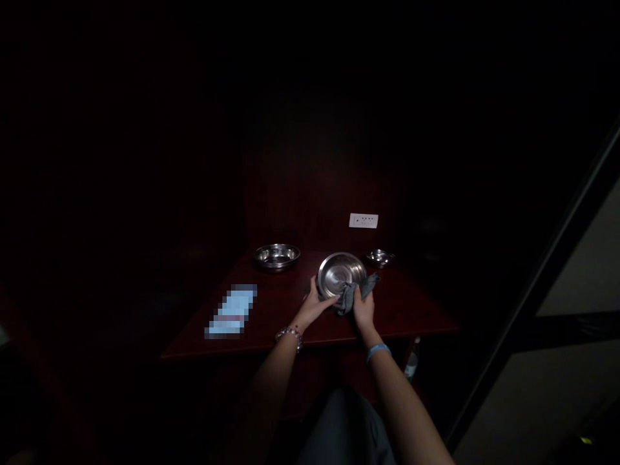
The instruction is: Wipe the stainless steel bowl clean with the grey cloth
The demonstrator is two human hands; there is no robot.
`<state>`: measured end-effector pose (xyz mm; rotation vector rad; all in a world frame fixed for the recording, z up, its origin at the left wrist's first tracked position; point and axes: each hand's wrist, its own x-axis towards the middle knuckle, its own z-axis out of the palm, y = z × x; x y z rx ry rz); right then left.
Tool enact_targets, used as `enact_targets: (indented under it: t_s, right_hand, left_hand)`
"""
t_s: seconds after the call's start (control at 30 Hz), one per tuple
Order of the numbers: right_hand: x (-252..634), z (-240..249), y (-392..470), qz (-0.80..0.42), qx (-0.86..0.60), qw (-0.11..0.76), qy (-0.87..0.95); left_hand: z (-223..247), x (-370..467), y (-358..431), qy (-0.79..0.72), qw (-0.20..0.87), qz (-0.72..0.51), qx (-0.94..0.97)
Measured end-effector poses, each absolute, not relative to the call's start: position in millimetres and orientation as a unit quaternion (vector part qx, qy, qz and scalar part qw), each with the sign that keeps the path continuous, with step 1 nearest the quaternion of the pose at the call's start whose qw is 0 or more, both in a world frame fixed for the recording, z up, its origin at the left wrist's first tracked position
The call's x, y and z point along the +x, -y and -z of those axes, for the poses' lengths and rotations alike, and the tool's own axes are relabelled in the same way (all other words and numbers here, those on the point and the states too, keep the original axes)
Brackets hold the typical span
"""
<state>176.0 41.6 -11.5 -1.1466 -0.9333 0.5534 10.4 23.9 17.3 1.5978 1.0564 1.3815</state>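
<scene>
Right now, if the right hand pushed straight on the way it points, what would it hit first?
The right hand already grips the cloth against the bowl. Past that, probably the small dish, though depth is unclear.

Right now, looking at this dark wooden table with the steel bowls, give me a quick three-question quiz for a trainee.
1. True or false: the left hand grips the rim of the tilted round steel bowl.
2. What does the right hand press against that bowl? A) grey cloth B) sponge C) brush
3. How many other steel dishes stand on the dark red wooden table?

Key: 1 true. 2 A, the grey cloth. 3 two: a wide steel bowl far left, a small steel dish far right.
</scene>
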Motion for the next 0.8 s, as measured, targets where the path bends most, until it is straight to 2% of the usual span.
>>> enact_targets:
  t_s: [0.17, 0.47, 0.8]
  right_hand:
    - [174.5, 10.7, -39.3, -0.245, -0.508, 0.701, 0.436]
    - [169.7, 9.6, -37.3, -0.264, -0.468, 0.688, 0.488]
    - [174.0, 10.0, -38.9, -0.258, -0.530, 0.659, 0.468]
  left_hand:
    - [-13.9, 12.8, -36.1, -0.368, 0.376, -0.575, 0.627]
    - [-15.7, 8.5, -40.3, -0.387, 0.366, -0.655, 0.536]
    - [-19.5, -4.1, -34.0, -0.390, 0.424, -0.639, 0.510]
